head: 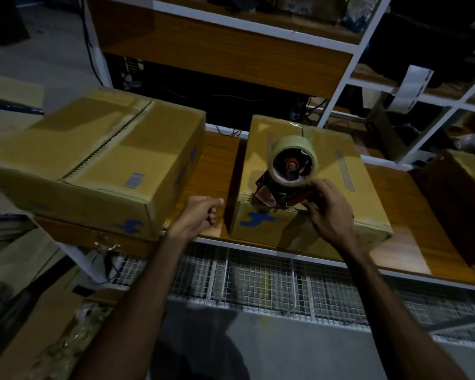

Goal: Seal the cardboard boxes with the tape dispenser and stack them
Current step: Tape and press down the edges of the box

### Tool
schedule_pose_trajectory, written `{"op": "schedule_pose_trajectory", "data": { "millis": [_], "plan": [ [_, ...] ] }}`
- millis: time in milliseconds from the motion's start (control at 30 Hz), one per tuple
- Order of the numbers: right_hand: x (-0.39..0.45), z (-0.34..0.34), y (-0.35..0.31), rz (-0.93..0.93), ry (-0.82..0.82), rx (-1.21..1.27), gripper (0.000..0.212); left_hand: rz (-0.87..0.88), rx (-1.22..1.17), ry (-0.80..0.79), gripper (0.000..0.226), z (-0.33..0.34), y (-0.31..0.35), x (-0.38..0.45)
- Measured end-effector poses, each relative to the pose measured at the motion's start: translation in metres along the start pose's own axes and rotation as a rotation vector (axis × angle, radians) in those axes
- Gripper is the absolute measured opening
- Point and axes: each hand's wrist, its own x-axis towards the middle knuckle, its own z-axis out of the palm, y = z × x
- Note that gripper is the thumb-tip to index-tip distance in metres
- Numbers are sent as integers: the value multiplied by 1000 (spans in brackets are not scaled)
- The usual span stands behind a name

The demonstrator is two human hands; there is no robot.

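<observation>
A red tape dispenser (288,174) with a roll of clear tape stands on the front edge of the middle cardboard box (337,165), which carries a blue logo on its front. My right hand (327,209) grips the dispenser's handle. My left hand (199,215) hovers with curled fingers to the left of that box, and seems to pinch a faint strand of tape. A larger cardboard box (99,160) lies to the left on the wooden shelf (217,160), its top seam showing a dark line.
A third box (461,204) sits at the right end of the shelf. White shelf frames (337,89) rise behind. Wire mesh baskets (258,281) hang under the shelf. Flat cardboard and clutter (39,325) lie on the floor at lower left.
</observation>
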Motion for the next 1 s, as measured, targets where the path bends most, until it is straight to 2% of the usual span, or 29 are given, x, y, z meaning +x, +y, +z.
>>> {"op": "schedule_pose_trajectory", "data": {
  "millis": [200,333,500,633,733,800,833,900,1000],
  "plan": [
    [0,0,2,-11,-15,-18,44,-77,-70,-47,9,8,-28,11],
    [-2,0,1,-27,-34,-34,43,-100,-128,6,5,21,-42,12],
    [-1,-1,3,-22,-60,-38,41,-25,-142,99,16,36,-54,11],
    [0,-1,4,-27,-65,-56,39,82,-66,177,12,41,-63,6],
    [0,-1,4,-34,-64,-67,37,24,51,239,19,41,-72,2],
    [1,-2,4,-46,-70,-62,37,5,118,316,12,41,-79,-2],
    [1,-3,5,-43,-75,-61,38,41,125,359,10,43,-80,-5],
    [1,-2,5,-21,-81,-68,41,215,170,415,33,49,-78,-16],
    [1,0,6,-10,-74,-78,41,597,521,354,71,57,-69,-27]
  ]
}}
